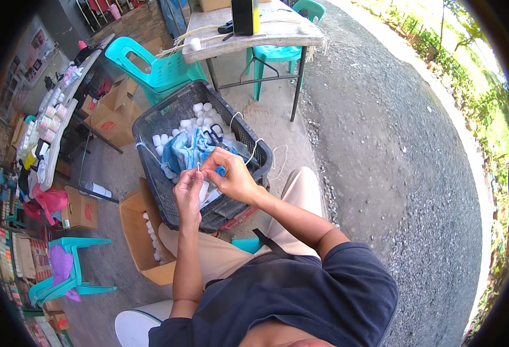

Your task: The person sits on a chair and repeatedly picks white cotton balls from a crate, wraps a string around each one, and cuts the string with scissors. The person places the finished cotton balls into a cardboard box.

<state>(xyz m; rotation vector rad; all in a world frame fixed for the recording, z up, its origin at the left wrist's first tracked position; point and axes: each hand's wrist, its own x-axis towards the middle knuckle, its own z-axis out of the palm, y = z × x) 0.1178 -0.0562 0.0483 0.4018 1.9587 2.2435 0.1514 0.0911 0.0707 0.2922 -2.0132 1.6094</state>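
My left hand (189, 194) and my right hand (229, 173) meet above a black plastic crate (150, 191), both with fingers pinched. Between the fingertips shows a short bit of thin white cord (199, 166); its exact ends are hidden by the fingers. Beneath my hands, a blue patterned cloth (182, 151) lies in the crate on many small white cylinders (203, 115). A pair of dark-handled scissors (214, 135) rests on the cloth. Another length of white cord (258, 144) loops over the crate's right rim.
An open cardboard box (138, 231) with white cylinders stands left of the crate. Beyond it are a teal chair (141, 63) and a white-topped table (277, 32). A long cluttered table (63, 115) runs along the left; a gravel road (393, 144) lies right.
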